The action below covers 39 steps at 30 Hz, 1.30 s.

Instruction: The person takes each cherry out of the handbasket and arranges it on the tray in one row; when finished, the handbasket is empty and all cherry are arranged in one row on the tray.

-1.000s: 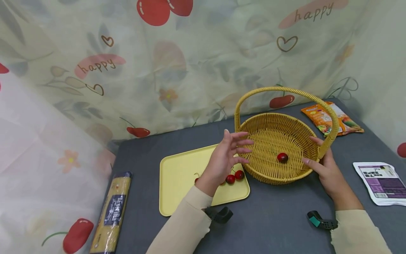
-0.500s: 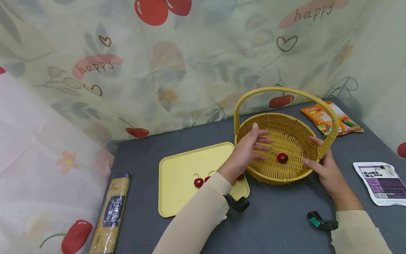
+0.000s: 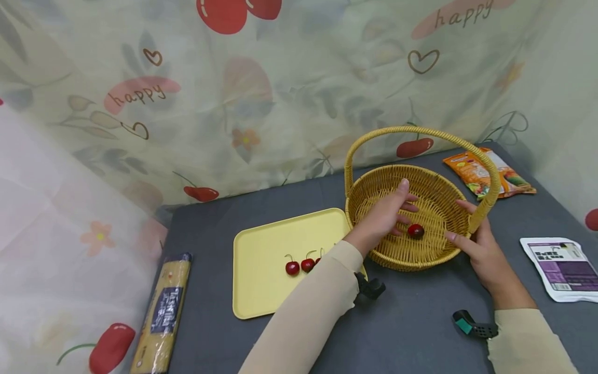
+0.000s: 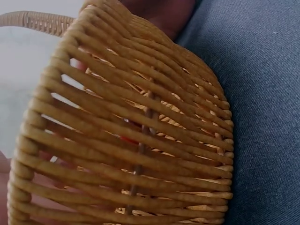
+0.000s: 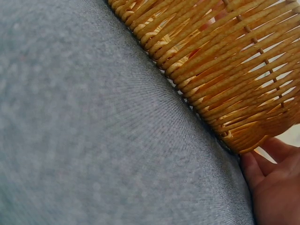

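Note:
A round yellow wicker basket (image 3: 374,189) with a tall arched handle stands on the grey table, one dark red cherry (image 3: 415,231) lying on its woven floor. Inside it, my left hand (image 3: 384,212) reaches over the near left rim, fingers extended and thumb up, fingertips beside the cherry. No object shows in that hand. My right hand (image 3: 476,249) grips the basket's right side at the foot of the handle, thumb over the rim. In the right wrist view, the right hand's fingers (image 5: 267,164) sit low against the woven wall.
Left of the basket lies a yellow tray (image 3: 261,244) with several stemmed cherries (image 3: 292,268), some hidden behind my left sleeve. A noodle pack (image 3: 163,311) lies far left. An orange snack bag (image 3: 490,174) is behind the basket; a white-purple pouch (image 3: 560,270) lies right.
My left hand has moved right, from above the tray's edge into the basket, close to the cherry. More cherries on the tray show now. The right hand and basket have stayed put.

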Tool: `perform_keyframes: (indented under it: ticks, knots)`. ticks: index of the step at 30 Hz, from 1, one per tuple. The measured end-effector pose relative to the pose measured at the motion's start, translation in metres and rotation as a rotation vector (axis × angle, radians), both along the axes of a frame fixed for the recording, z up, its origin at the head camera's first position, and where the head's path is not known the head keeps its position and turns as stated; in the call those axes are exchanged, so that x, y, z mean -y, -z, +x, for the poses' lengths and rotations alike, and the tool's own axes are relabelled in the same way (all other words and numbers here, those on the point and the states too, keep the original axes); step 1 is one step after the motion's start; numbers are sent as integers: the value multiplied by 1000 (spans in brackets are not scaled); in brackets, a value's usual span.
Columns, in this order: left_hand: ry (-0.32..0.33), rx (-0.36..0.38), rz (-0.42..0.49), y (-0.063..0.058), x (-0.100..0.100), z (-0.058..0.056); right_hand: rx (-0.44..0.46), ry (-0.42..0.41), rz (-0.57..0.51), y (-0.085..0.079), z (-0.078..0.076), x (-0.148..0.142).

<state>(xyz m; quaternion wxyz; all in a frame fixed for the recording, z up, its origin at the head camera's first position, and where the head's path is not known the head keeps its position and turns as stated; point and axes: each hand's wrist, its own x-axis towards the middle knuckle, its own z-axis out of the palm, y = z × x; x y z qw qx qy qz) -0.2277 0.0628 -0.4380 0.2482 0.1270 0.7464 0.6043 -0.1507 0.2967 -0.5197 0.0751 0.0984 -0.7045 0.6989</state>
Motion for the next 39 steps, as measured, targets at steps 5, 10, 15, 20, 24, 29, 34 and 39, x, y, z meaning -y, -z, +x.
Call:
perform_keyframes:
  ticks: [5, 10, 15, 20, 24, 29, 34, 39]
  knots:
    - [17, -1, -82, -2, -4, 2, -8, 13, 2, 2, -1, 1]
    - [37, 17, -175, 3, -8, 5, -19, 12, -3, 3, 0, 2]
    - [149, -90, -304, 13, -15, 4, -11, 22, 8, 3, 1, 1]
    - [300, -323, -461, 19, -21, 4, -2, 16, -6, 2, 2, 3]
    - [339, -432, -565, 20, -25, 5, -3, 12, -12, 2, 1, 3]
    - [279, -433, -566, 18, -26, 6, 2, 21, 1, 1, 0, 2]
    - [144, -391, -384, 17, -21, 5, 9, 21, 9, 0, 1, 2]
    - [20, -404, -140, 14, -14, 5, 4, 11, 23, -1, 1, 3]
